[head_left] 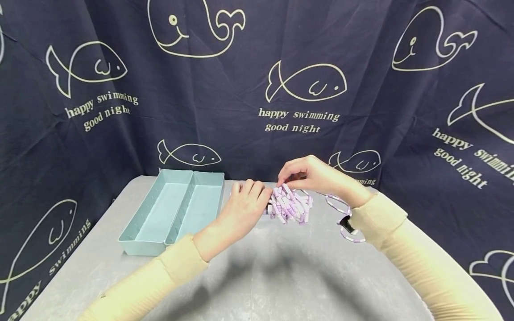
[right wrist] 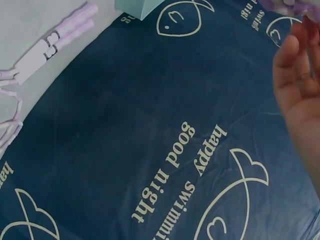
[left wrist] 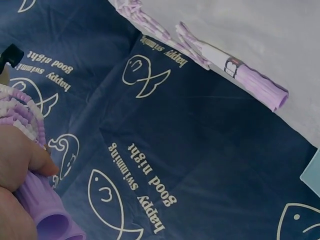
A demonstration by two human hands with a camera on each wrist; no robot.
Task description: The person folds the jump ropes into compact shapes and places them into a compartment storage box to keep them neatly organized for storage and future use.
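Note:
A jump rope of purple and white beads (head_left: pixel 291 205) is bunched up between my hands above the table. My left hand (head_left: pixel 246 205) grips its purple handles (left wrist: pixel 42 200), whose hollow ends point out below the fingers in the left wrist view. My right hand (head_left: pixel 315 176) pinches the top of the beaded bundle, its fingertips partly hidden by the beads. Behind the hands lies a second jump rope (right wrist: pixel 72 27), its two purple handles side by side in a white paper band. Its beaded loops (head_left: pixel 338 203) spread on the table near my right wrist.
Two light blue-green trays (head_left: pixel 140 247) stand side by side at the left of the grey table (head_left: pixel 257 276). A dark blue curtain (head_left: pixel 249 147) with fish and whale drawings hangs round the table's back and sides.

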